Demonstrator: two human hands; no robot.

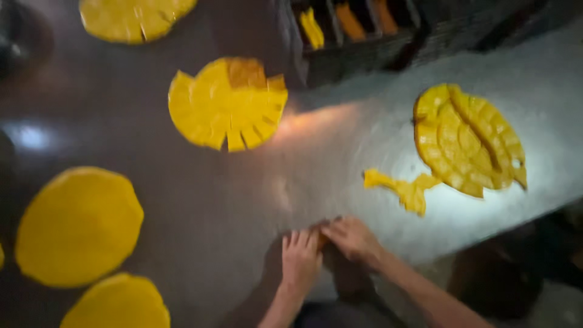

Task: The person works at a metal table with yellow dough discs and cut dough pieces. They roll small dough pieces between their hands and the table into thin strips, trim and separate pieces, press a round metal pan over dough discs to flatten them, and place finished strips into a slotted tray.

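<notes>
Two hands, left hand [300, 260] and right hand [352, 238], press together at the worktop [231, 200] edge, fingers pinching a small orange piece [321, 240], mostly hidden. Motion blur smears the cut yellow disc [228, 103] beyond.

This looks like a food-making workshop: a long metal desk [231, 206] under dim light, flat yellow dough rounds [79, 225] laid out across it, one cut round [228, 103], and a dark tray [358, 42] stacked with yellow strips [312, 27].
</notes>
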